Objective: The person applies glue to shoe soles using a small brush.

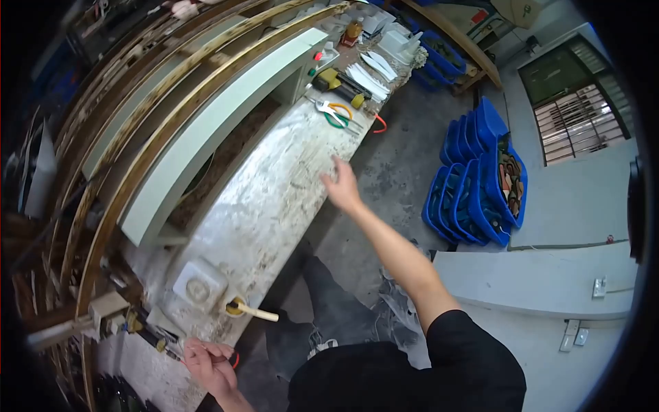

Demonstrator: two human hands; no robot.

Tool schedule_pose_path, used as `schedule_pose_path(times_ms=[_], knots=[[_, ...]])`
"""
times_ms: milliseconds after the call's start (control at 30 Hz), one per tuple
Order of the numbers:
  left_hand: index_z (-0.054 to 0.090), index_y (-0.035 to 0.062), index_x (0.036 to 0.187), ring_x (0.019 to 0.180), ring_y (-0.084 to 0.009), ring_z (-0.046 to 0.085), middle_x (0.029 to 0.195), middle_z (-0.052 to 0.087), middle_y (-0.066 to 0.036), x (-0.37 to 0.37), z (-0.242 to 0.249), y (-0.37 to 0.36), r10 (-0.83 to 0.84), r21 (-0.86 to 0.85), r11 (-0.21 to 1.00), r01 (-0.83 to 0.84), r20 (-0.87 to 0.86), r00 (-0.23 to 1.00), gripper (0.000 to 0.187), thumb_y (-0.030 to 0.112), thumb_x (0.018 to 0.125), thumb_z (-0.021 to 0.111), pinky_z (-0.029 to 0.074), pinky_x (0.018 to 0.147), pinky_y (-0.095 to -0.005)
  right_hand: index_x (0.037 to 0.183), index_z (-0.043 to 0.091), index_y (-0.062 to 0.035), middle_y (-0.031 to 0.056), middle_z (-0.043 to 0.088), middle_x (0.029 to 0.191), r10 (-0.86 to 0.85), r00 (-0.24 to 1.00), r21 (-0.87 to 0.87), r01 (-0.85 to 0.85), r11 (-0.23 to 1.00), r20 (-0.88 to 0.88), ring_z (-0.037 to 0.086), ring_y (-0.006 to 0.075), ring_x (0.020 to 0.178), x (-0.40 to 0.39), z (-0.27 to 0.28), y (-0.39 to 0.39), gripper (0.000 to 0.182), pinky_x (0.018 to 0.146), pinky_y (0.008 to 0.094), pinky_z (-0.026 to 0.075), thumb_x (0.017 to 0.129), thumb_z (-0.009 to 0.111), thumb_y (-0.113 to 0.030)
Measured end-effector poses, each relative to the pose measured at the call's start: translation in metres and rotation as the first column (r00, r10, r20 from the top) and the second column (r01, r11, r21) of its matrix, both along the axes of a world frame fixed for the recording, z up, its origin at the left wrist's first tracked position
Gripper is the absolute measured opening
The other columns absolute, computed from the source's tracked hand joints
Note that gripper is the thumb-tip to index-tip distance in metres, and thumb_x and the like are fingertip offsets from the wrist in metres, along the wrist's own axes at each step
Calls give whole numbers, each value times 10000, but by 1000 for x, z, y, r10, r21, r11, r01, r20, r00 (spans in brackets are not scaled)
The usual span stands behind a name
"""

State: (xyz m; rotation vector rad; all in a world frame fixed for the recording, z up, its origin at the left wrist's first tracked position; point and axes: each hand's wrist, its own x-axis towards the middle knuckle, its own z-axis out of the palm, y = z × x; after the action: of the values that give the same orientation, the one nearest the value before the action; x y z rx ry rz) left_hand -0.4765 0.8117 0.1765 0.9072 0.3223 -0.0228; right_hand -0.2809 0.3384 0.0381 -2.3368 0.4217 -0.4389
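My right hand (pixel 342 187) reaches over the front edge of a worn, stained workbench (pixel 240 213), its fingers apart and nothing in them. Beyond it on the bench lie pliers (pixel 324 106) and hand tools with orange and green handles (pixel 338 117). A yellow-and-black power tool (pixel 343 86) rests just past these. At the lower left, the fingers of my left hand (pixel 209 367) are curled together; whatever they may hold is hidden. Near that hand is another yellow-and-black tool (pixel 152 336). A white square container (pixel 199 285) stands close by, beside a pale-handled tool (pixel 257 312) in a small yellow holder.
A long pale machine housing (pixel 213 123) with red and green buttons runs along the bench's back, before curved wooden rails (pixel 165 130). White strips (pixel 367 81) and a bottle (pixel 352 31) sit at the far end. Stacked blue bins (pixel 473 185) stand on the floor, right.
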Motion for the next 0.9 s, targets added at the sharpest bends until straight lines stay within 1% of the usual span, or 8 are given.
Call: schedule_pose_path(times_ms=[200,367,500,600,700,767,800,900], knots=[[568,64,996,481,-163,496,640,523,-35,62,-34,-117,-47,119,990,71,-196,980,247,259,1118,480,466,534,-295,1358,566,18,206,610,1292,-2,996,-279,26,960,84,583,413,1118,158,-81,-147,523,996,448,486,883,689,-163],[572,46,956,438,-169,491,615,536,-44,94,-52,-183,-129,-131,986,101,-231,964,261,246,1110,510,488,519,-311,1253,633,-16,143,592,1109,188,982,-514,-155,844,13,547,332,966,170,-88,-183,430,871,423,456,870,725,-189],[589,28,960,502,-179,554,655,586,-58,115,-55,-212,-34,219,968,121,-367,930,281,257,1107,521,526,567,-307,1207,654,-35,127,586,1074,339,940,-418,-299,858,22,538,301,947,143,-97,-167,384,856,416,441,870,737,-200],[584,22,1001,551,-199,596,697,622,-85,127,-54,-228,103,295,955,41,-458,883,240,232,1103,531,548,618,-319,1198,651,-29,136,598,1090,440,895,-344,-436,832,-69,564,310,949,134,-98,-140,374,845,421,472,870,739,-185],[603,-1,1028,594,-214,627,743,669,-123,123,-52,-216,217,440,897,34,-505,835,265,239,1108,521,578,681,-332,1261,632,-22,179,626,1175,316,946,-168,-301,939,74,600,359,1067,156,-111,-145,382,943,433,502,907,682,-156],[612,4,1020,550,-187,572,653,603,-81,109,-53,-190,219,379,925,-25,-477,851,276,229,1117,485,542,621,-321,1300,623,3,207,635,1264,336,922,-186,-302,935,191,610,391,1140,193,-118,-170,396,991,442,491,925,636,-124],[622,11,999,532,-178,550,625,575,-64,105,-48,-175,283,362,924,-120,-441,851,284,226,1118,478,524,596,-315,1253,652,-12,198,644,1213,316,948,-256,-315,914,-36,614,362,1100,210,-129,-187,361,946,421,497,895,624,-51],[648,39,912,559,-156,547,596,522,-40,98,-49,-129,571,606,743,-284,-352,741,322,250,1109,503,483,577,-276,1203,701,-26,155,636,1271,437,897,-409,-423,808,-64,592,350,1154,244,-143,-201,298,1017,411,466,921,676,-117]])
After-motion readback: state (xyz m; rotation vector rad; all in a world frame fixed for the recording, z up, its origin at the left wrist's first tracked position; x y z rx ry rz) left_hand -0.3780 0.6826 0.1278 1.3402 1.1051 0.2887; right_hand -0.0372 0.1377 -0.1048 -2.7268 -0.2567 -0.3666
